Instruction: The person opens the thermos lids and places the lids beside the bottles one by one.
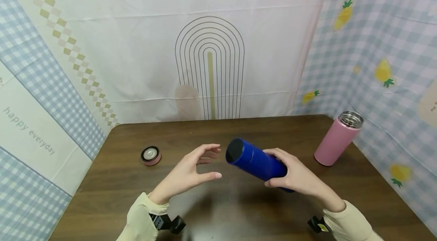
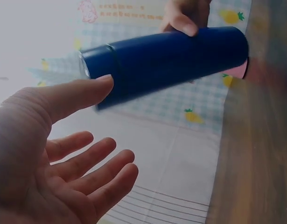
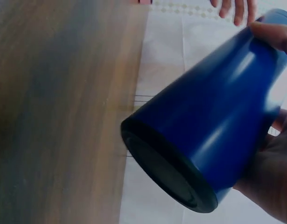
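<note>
My right hand [image 1: 297,174] grips a blue thermos bottle [image 1: 256,162] around its body and holds it tilted above the table. Its dark-topped lid end points up and left, and a seam rings the bottle near that end. In the right wrist view the bottle's black-rimmed base [image 3: 166,168] faces the camera. Just left of the lid end is my left hand [image 1: 186,176], thumb and fingers spread apart and holding nothing. From the left wrist, the left thumb [image 2: 82,93] overlaps the lid end of the bottle.
A pink thermos bottle [image 1: 336,140] stands without a lid at the table's right, its steel mouth showing. At the left lies a pink-sided lid [image 1: 151,155], inner side up. The brown table [image 1: 191,135] ends against a patterned cloth [image 1: 143,59] behind.
</note>
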### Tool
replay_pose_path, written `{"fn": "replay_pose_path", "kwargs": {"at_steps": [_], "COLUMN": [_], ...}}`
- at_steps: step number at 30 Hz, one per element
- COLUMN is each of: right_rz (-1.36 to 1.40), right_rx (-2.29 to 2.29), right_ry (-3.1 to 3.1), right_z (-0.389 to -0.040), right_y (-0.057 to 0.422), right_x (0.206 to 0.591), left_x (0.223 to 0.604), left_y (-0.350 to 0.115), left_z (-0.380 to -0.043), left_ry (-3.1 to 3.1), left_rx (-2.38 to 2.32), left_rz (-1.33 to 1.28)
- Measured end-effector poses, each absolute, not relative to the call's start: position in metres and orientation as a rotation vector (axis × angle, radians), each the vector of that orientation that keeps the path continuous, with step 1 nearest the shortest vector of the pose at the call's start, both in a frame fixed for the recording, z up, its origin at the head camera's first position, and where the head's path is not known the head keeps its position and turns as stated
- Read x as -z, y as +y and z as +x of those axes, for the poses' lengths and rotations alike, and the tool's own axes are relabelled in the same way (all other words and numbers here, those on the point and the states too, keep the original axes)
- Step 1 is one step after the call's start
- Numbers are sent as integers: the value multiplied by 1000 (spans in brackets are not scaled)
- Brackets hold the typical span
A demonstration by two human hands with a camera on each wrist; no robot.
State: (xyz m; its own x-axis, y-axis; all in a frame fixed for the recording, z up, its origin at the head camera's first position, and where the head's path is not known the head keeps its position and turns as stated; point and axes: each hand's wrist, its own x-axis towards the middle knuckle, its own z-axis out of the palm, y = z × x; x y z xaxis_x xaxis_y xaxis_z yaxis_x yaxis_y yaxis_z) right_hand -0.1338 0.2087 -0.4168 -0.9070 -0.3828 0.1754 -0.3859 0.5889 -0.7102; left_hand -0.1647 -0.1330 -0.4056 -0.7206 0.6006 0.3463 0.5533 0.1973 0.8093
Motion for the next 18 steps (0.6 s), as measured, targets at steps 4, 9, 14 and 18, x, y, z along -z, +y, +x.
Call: {"fn": "replay_pose_path", "kwargs": {"at_steps": [4,9,14,18], "right_rz": [745,812,840,847], "right_rx": [-1226,-1173,-1136,-1130], "right_ry": [-2887,-2957,-2973,-2997], "right_z": [-133,-132,-132,-132], "right_y": [204,198,196,195], "right_x": [422,426,426,426], "left_x": [403,400,402,405], "left_y": [-128,-126,-126,-126], "left_z": [-162,-161,-162,-162], "left_ry": [2403,2404,2370,2421], "left_rx": [-1497,-1333,-1289,-1234], "left_rz": [1272,1419,1481,1487]}}
